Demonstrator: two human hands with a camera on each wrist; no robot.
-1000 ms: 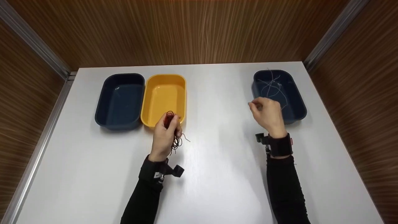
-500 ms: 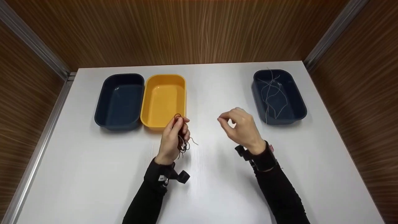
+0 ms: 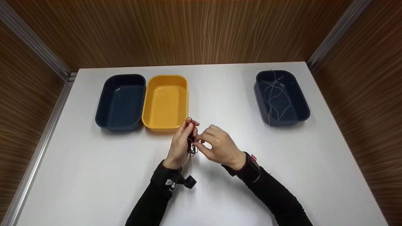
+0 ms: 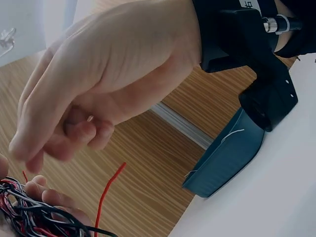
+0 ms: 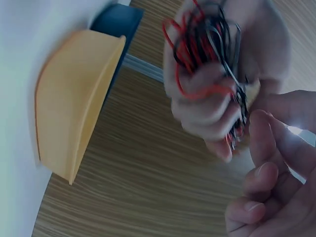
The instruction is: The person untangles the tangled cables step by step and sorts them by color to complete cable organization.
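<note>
My left hand (image 3: pixel 179 147) grips a bundle of thin wires (image 3: pixel 191 147), mixed red, black and grey. In the right wrist view the wires (image 5: pixel 212 44) loop out between the curled fingers of that hand (image 5: pixel 207 103). Close against the bundle's right side is my right hand (image 3: pixel 220 146), thumb and forefinger near each other at the wires. In the left wrist view the right hand (image 4: pixel 103 64) hovers over the wires (image 4: pixel 34 212), its other fingers curled. Whether its fingertips pinch a strand is not clear. One red wire end sticks up freely beside the bundle.
A yellow bin (image 3: pixel 144 119) stands behind the left hand, against a dark blue bin (image 3: pixel 98 117) on its left. Another dark blue bin (image 3: pixel 306 106) at the right holds a few thin grey wires (image 3: pixel 270 100). Wood-grain panels (image 3: pixel 201 31) bound the white table (image 3: pixel 78 188).
My right hand has moved left and toward me from the right-hand bin to the wire bundle. My left hand, still holding the bundle, has shifted right and slightly nearer.
</note>
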